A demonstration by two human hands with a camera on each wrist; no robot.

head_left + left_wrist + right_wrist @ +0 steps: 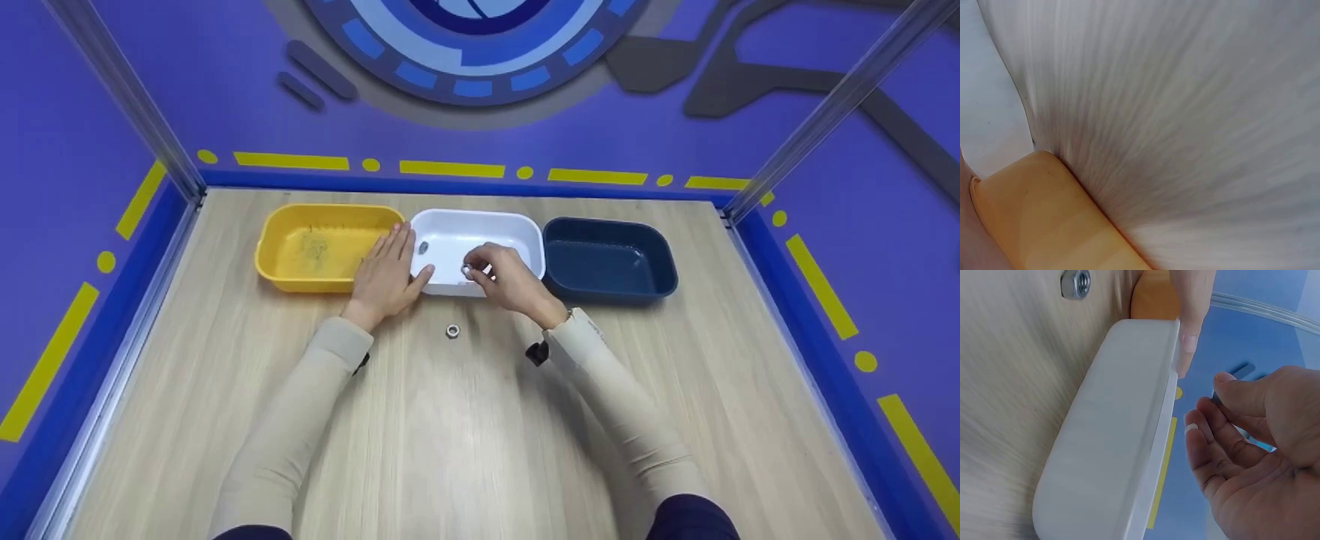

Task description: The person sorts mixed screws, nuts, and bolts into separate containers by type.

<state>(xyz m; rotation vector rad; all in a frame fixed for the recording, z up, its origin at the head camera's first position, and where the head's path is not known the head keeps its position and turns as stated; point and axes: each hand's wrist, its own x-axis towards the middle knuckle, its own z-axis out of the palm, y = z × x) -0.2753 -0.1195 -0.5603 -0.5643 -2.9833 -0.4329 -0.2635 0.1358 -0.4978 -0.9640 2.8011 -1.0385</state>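
Landmark is the white tub [480, 229], the middle one of three in a row on the wooden table [465, 435]. Yellow tub [322, 244] touches its left side, dark blue tub [607, 259] sits just beside its right side. Left hand [386, 274] lies flat with fingers straight, across the seam between the white and yellow tubs; thumb hooks over the white tub's near-left corner, also seen in the right wrist view as a thumb [1193, 320] pressed on the rim. Right hand [506, 277] is over the white tub's near edge, fingers curled, pinching a small metal nut [466, 270] between thumb and fingertips just above the inside of the tub. In the right wrist view the nut in the pinch is hidden; only curled fingertips [1199, 433] show beside the white wall. A second grey metal part [423, 247] lies inside the white tub near its left wall. One hex nut [452, 331] lies loose on the table in front of the white tub, apart from it and between the two forearms. Left wrist view shows only blurred tabletop and the yellow tub's rim [1044, 219].
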